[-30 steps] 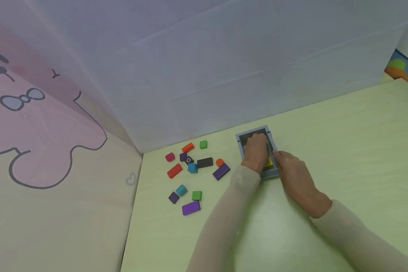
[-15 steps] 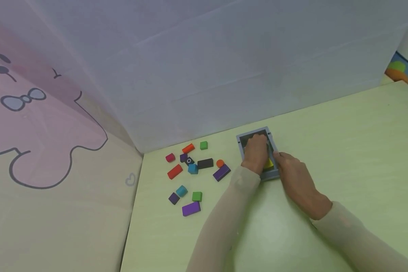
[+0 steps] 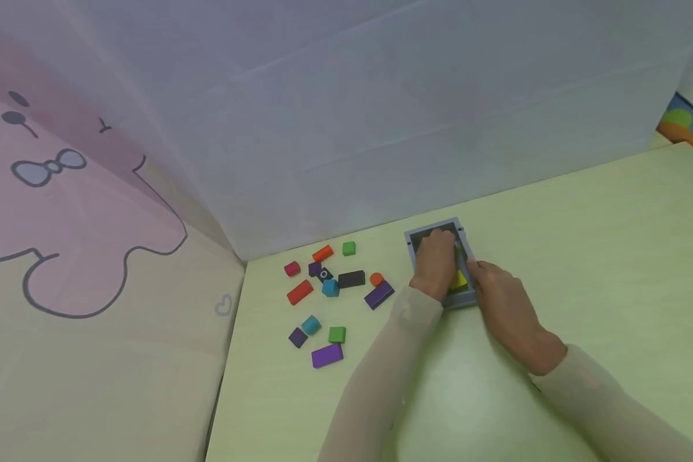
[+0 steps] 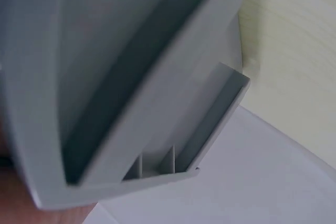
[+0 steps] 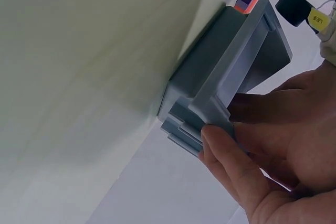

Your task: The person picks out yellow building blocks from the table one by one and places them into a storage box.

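Note:
A grey plastic box [image 3: 466,299] stands on the pale table near the white back wall. My left hand [image 3: 436,264] reaches down inside it with bent fingers, whose tips are hidden; I cannot tell what they hold. Beside that hand, a yellow piece [image 3: 459,279] shows within the box. On the right side, my right hand [image 3: 508,314] grips the box by its edge. The right wrist view shows the thumb and fingers of this hand [image 5: 236,166] pinching the box's stepped corner [image 5: 210,116]. Up close, the box's grey walls [image 4: 173,87] fill much of the left wrist view.
Left of the box lie several loose blocks, among them a purple block [image 3: 379,294], a black block [image 3: 351,279], a red cylinder [image 3: 299,292] and a green cube [image 3: 337,334]. White sheeting [image 3: 352,128] rises behind the table, and a pink-printed sheet [image 3: 92,237] hangs at the left.

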Action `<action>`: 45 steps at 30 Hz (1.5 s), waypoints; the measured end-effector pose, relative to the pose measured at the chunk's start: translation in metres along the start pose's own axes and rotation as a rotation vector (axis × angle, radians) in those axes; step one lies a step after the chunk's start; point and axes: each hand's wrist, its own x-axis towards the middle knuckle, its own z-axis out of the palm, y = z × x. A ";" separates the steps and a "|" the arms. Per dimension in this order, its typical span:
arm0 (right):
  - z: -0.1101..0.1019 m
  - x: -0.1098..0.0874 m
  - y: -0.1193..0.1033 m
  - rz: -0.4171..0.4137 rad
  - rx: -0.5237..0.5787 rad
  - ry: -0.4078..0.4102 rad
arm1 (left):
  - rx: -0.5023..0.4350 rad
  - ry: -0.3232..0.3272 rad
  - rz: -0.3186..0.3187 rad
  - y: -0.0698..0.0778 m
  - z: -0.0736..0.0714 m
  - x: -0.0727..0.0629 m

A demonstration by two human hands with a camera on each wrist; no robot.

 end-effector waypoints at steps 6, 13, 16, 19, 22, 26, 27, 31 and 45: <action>-0.001 0.001 -0.002 0.002 0.005 0.009 | -0.045 0.061 0.010 -0.003 -0.010 -0.011; -0.002 0.001 -0.003 0.000 0.016 0.015 | -0.143 0.127 0.017 -0.008 -0.016 -0.024; -0.001 0.002 -0.002 -0.012 0.019 0.022 | -0.150 0.144 0.025 -0.009 -0.018 -0.029; 0.000 0.002 -0.001 -0.032 0.019 0.047 | -0.154 0.162 0.038 -0.011 -0.019 -0.033; 0.000 0.003 -0.001 -0.053 0.015 0.075 | -0.172 0.173 0.039 -0.014 -0.023 -0.039; 0.000 0.004 0.000 -0.065 0.005 0.086 | -0.230 0.180 0.024 -0.019 -0.029 -0.050; 0.000 0.004 0.000 -0.066 0.002 0.085 | -0.252 0.184 0.015 -0.021 -0.031 -0.053; 0.001 0.002 0.001 -0.079 -0.003 0.091 | -0.328 0.216 -0.001 -0.028 -0.033 -0.063; -0.002 -0.004 0.003 -0.014 0.037 0.033 | -0.388 0.291 -0.054 -0.056 -0.028 -0.099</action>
